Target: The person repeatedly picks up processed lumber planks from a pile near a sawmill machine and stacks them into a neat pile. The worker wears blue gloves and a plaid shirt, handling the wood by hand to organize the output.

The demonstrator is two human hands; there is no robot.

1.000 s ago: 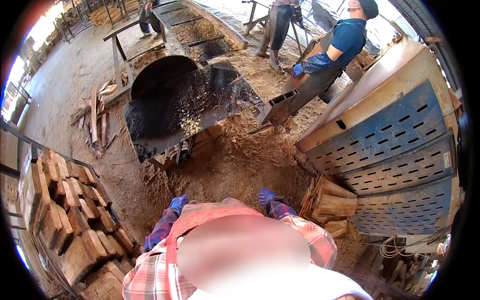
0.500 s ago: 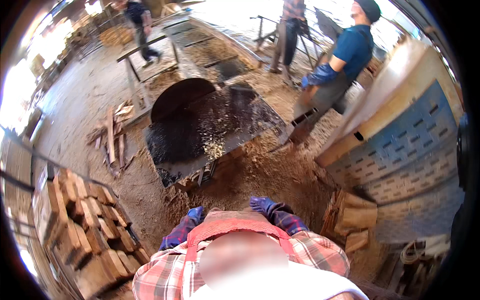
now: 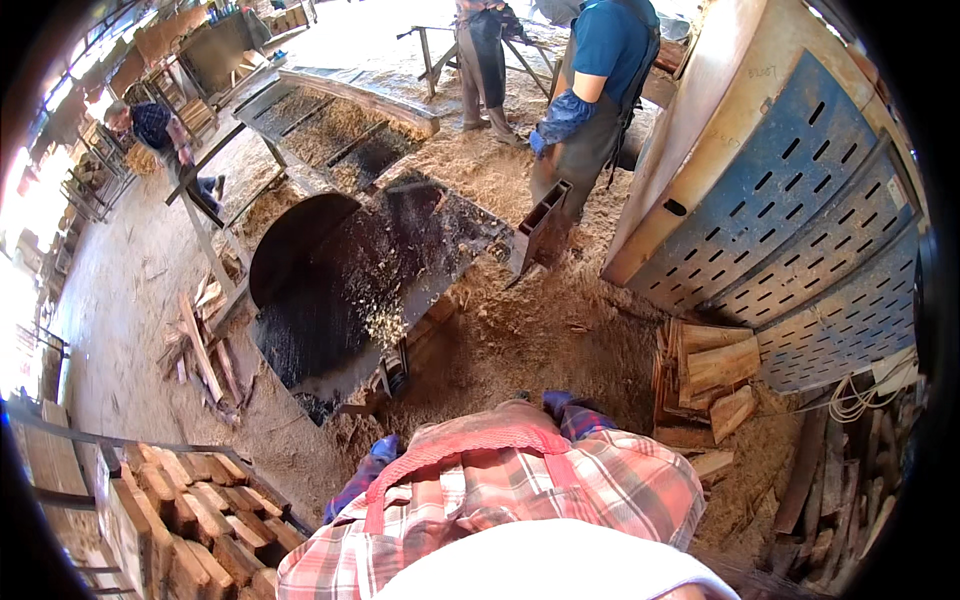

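Head view: handwriting (image 3: pixel 762 72) on tan cabinet (image 3: pixel 697 165), gloved hands (image 3: pixel 384 448) (image 3: pixel 557 401), curled or spread unclear.

The right hand (image 3: pixel 557 401) (blue-gloved) is partly hidden.

The left hand (image 3: pixel 384 448) and right hand (image 3: pixel 557 402) hang apart, flanking the torso (image 3: pixel 500 478).

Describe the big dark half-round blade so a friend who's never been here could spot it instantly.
Find the black metal table, strewn with wood chips, beyond the person's blue-gloved left hand. Along its upper-left side in the view stands what looks like a circular saw blade. Its broad, curved outline sets it apart from the narrow scrap-wood strips lying to its left.
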